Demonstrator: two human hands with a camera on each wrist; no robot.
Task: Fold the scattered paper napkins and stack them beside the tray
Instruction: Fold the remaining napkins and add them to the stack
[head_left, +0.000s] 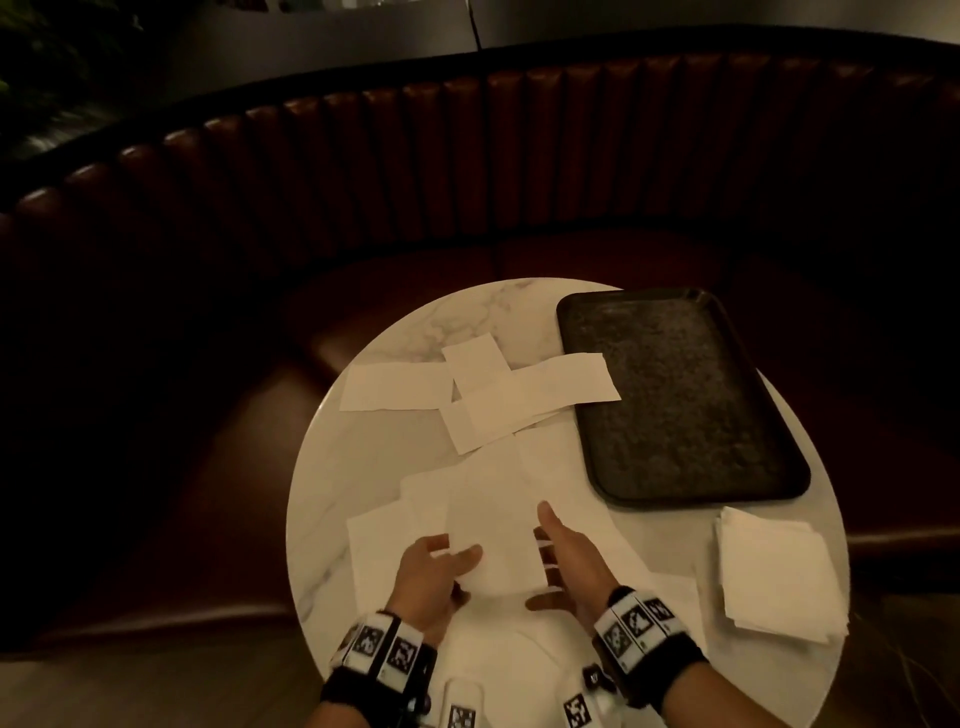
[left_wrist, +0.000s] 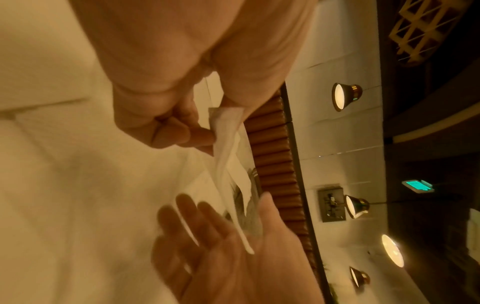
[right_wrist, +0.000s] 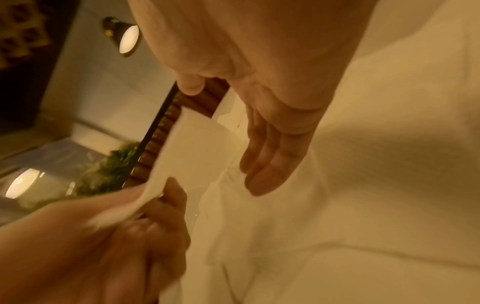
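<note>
My left hand pinches the left edge of a white paper napkin lifted just above the round marble table. The left wrist view shows thumb and curled fingers gripping this napkin. My right hand is beside the napkin's right edge with straight fingers and holds nothing; the right wrist view shows its flat fingers next to the sheet. More unfolded napkins lie scattered across the table. A stack of folded napkins sits just in front of the dark tray.
The black rectangular tray takes up the table's right back part. A brown ribbed leather bench curves round the far side. Wall lamps and a green plant show in the wrist views. The table edge is close to my wrists.
</note>
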